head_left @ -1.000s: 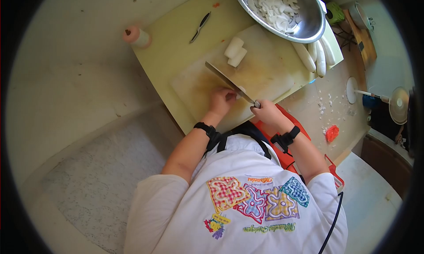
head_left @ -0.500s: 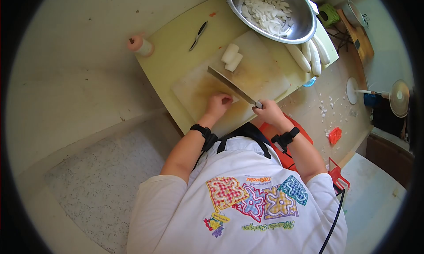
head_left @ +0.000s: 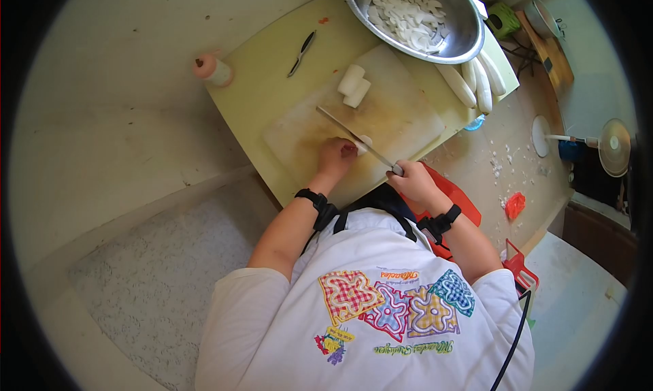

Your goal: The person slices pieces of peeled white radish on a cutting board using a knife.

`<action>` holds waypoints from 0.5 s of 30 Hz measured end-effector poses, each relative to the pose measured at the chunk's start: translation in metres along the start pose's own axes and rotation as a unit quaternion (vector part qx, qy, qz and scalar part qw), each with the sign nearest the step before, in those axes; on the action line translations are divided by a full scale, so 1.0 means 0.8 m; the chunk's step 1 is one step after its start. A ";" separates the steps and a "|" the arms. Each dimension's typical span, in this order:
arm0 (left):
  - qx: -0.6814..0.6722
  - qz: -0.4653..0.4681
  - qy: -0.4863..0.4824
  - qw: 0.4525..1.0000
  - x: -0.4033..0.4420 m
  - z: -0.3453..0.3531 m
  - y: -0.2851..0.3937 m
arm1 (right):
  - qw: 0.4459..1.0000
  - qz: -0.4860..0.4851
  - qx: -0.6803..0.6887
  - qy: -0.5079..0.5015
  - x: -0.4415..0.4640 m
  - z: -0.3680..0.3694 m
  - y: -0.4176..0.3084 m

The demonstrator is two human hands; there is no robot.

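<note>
My right hand [head_left: 416, 181] is wrapped round the handle of a kitchen knife [head_left: 340, 123]. Its blade, seen almost edge-on, reaches up and left over the cutting board [head_left: 292, 136]. Fingers curled, my left hand [head_left: 335, 157] steadies a short piece of white radish [head_left: 362, 149] against the board, close beside the blade. A pale round slice [head_left: 366, 140] shows on the blade's far side. Two thick radish chunks [head_left: 356, 91] lie together higher up the board. My left fingertips partly hide the held piece.
A steel bowl [head_left: 469, 47] of white slices stands at the table's far right, beside several long peeled radishes [head_left: 483, 88]. A peeler [head_left: 301, 54] and a pink-topped bottle [head_left: 213, 70] are at the left. Beyond the right edge are a red stool [head_left: 449, 197] and a fan [head_left: 615, 148].
The knife has come down and turned more edge-on at the radish piece. A pale slice now shows beyond the blade. My left hand stays in nearly the same place.
</note>
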State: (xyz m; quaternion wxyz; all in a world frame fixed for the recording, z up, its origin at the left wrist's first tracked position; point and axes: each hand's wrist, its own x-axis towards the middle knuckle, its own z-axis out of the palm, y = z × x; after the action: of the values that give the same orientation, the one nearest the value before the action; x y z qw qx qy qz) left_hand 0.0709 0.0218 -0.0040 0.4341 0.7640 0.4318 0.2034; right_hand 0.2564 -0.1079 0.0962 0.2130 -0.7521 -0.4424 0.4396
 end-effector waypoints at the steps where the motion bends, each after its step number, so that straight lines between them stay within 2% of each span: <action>1: 0.000 -0.003 -0.002 1.000 0.000 -0.001 0.001 | 1.000 0.013 -0.001 -0.011 0.001 0.001 0.001; 15: -0.016 -0.029 -0.004 0.999 0.002 0.010 -0.011 | 0.999 0.028 -0.027 -0.034 0.003 -0.002 -0.009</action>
State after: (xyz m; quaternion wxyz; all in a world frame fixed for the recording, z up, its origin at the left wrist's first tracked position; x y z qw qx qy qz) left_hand 0.0729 0.0215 -0.0160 0.4533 0.7451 0.4490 0.1944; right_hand 0.2545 -0.1020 0.1009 0.1654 -0.7544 -0.4396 0.4585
